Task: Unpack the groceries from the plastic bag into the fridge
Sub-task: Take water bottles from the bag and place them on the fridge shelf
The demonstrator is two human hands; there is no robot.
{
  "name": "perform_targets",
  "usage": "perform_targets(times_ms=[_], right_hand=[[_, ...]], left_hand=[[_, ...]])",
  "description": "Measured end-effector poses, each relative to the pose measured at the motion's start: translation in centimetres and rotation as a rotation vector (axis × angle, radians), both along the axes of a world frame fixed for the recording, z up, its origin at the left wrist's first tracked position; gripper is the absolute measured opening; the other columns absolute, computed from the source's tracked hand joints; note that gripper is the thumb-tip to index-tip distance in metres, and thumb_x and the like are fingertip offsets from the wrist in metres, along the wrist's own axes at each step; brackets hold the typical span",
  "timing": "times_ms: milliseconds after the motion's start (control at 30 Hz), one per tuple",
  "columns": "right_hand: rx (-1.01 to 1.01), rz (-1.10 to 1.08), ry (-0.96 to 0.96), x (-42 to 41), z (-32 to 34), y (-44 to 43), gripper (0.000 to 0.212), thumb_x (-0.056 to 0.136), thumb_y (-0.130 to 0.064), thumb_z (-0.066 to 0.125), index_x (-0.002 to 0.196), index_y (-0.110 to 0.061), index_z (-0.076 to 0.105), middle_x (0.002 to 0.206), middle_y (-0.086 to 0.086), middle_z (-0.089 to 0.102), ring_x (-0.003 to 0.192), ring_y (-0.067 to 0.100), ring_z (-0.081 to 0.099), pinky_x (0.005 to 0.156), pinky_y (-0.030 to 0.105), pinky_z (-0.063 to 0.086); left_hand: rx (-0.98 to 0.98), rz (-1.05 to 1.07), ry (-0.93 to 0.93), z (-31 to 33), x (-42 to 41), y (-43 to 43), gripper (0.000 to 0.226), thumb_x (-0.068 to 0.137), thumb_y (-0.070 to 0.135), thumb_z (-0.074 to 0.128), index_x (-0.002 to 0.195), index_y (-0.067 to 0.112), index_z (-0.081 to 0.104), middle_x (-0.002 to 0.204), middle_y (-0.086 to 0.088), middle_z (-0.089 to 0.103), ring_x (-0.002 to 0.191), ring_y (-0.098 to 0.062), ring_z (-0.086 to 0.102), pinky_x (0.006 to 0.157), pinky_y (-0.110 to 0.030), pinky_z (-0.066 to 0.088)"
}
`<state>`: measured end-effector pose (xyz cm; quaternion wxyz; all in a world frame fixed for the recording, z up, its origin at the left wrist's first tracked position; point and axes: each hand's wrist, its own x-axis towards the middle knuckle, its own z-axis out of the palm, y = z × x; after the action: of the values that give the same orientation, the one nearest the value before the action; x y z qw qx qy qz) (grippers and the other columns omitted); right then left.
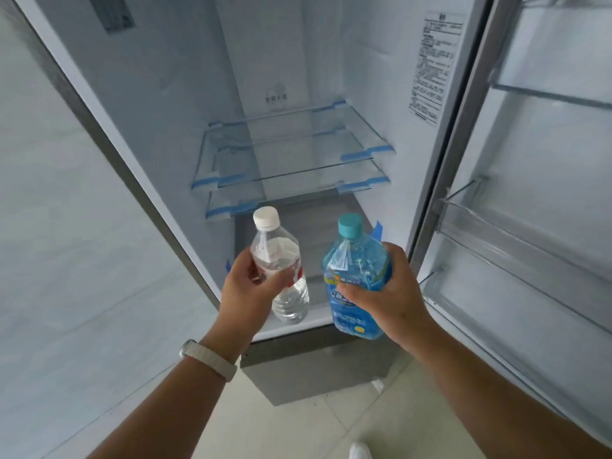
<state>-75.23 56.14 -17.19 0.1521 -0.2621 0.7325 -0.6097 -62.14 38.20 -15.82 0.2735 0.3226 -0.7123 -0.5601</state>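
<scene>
The fridge [291, 77] stands open in front of me, its white inside bare. My left hand [246, 288] grips a clear water bottle [281, 256] with a white cap and a red label, held upright in front of the lowest compartment. My right hand [394, 293] grips a blue drink bottle [354, 270] with a teal cap around its middle, beside the clear one. Both bottles hang in the air just outside the fridge opening. No plastic bag shows in view.
Three glass shelves [288, 160] with blue tape at their corners sit in the fridge. The open door [530, 226] at the right carries clear door racks [516, 240]. A grey wall panel fills the left. Pale floor tiles [291, 425] and a white shoe tip [361, 452] lie below.
</scene>
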Motion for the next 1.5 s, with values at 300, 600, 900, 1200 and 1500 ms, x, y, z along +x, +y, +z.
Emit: perform_targets(times_ms=[300,600,900,1200,1500], right_hand=[[-0.148,0.014,-0.008,-5.1,4.8,-6.5,0.064,0.057,-0.037,0.085,0.109,-0.037,0.049,0.103,-0.008,0.065,0.093,0.009,0.067,0.081,0.035,0.059],[-0.293,-0.024,0.042,-8.6,11.2,-13.8,0.064,0.056,-0.03,0.086,0.109,-0.03,0.052,0.103,-0.006,0.068,0.092,0.012,0.069,0.08,0.04,0.059],[-0.336,-0.09,0.095,-11.7,14.0,-19.9,0.065,0.054,-0.025,0.086,0.109,-0.026,0.051,0.105,-0.003,0.068,0.092,0.014,0.07,0.078,0.04,0.059],[-0.29,-0.1,0.081,-15.8,13.6,-23.5,0.058,0.058,-0.022,0.088,0.101,-0.035,0.051,0.102,-0.006,0.067,0.089,0.011,0.07,0.079,0.044,0.06],[-0.323,-0.075,0.029,-17.3,12.3,-26.1,0.059,0.065,-0.01,0.088,0.11,-0.023,0.051,0.099,-0.007,0.067,0.084,0.004,0.069,0.07,0.028,0.057]], left_hand=[[-0.033,0.07,0.124,5.2,-3.7,-5.0,0.041,0.075,0.022,0.084,0.111,0.022,0.065,0.099,0.004,0.075,0.093,-0.015,0.072,0.091,-0.039,0.057],[-0.043,0.01,0.306,10.4,-7.8,-11.9,0.039,0.068,0.026,0.081,0.104,0.02,0.066,0.088,0.004,0.074,0.085,-0.017,0.071,0.076,-0.027,0.055],[-0.034,-0.03,0.436,12.4,-12.8,-16.5,0.028,0.084,0.01,0.076,0.11,0.015,0.066,0.093,0.0,0.075,0.086,-0.013,0.072,0.072,-0.022,0.055],[-0.004,0.083,0.44,12.1,-16.1,-18.4,0.038,0.084,0.012,0.077,0.119,0.02,0.064,0.104,0.002,0.074,0.093,-0.013,0.072,0.078,-0.025,0.059],[-0.077,0.103,0.425,11.5,-17.6,-18.9,0.026,0.086,0.009,0.075,0.108,0.019,0.066,0.088,0.009,0.075,0.08,-0.004,0.07,0.069,-0.015,0.052]])
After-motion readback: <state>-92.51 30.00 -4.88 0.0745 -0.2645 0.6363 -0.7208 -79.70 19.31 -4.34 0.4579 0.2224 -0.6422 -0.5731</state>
